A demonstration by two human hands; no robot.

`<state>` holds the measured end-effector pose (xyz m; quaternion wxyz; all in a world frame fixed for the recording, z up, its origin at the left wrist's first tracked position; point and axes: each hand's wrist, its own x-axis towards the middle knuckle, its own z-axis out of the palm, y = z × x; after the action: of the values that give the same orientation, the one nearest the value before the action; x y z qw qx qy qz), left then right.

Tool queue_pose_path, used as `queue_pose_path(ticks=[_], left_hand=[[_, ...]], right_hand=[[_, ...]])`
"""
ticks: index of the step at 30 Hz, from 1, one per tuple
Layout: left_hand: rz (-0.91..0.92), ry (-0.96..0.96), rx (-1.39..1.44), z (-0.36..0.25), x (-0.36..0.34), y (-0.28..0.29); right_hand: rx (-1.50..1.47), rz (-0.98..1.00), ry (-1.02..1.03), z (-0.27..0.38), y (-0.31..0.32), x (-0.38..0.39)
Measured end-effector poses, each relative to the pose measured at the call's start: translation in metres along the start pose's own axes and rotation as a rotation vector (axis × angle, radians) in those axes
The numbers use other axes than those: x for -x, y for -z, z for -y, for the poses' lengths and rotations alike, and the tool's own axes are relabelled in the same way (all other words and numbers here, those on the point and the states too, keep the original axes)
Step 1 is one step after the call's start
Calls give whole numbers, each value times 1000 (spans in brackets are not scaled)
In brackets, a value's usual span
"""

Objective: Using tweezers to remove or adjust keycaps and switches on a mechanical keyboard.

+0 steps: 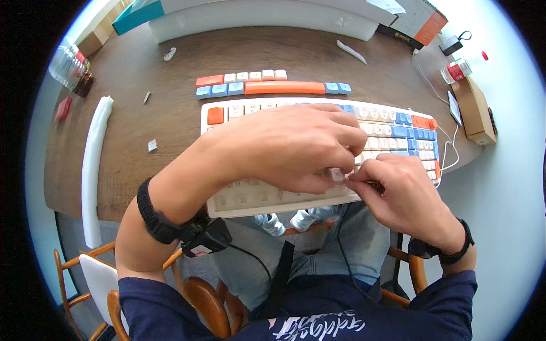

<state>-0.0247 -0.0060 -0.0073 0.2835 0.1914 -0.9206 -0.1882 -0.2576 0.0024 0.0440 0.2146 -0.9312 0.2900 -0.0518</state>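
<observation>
A white keyboard (pixel 230 208) with white, blue and orange keycaps lies across the near edge of the table. Its lower left rows show bare switch places without caps. Over the middle of the board, my left hand (pixel 301 145) pinches a small white keycap (pixel 337 174) between thumb and fingers. My right hand (pixel 404 184) is closed in a pinch beside that keycap, its fingertips against or very near it; whatever they hold is hidden. Beyond the board, loose keycaps stand in two rows, among them a long orange spacebar (pixel 284 87) and blue keycaps (pixel 219 90).
A long white foam strip (pixel 94 170) lies at the left, near a plastic bottle (pixel 69 67). A white foam block (pixel 261 21) spans the back. At the right are another bottle (pixel 465 67), a cardboard box (pixel 473 111) and a white cable (pixel 449 149).
</observation>
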Motion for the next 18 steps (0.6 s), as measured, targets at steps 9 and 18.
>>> queue_pose_path(ticks=[9,18], left_hand=[[22,-36,-29,2,-2,-3],[53,-78,-15,2,-6,-2]], right_hand=[[55,-199,64,-11,-25,14],[227,-280,243,-18,-36,20]])
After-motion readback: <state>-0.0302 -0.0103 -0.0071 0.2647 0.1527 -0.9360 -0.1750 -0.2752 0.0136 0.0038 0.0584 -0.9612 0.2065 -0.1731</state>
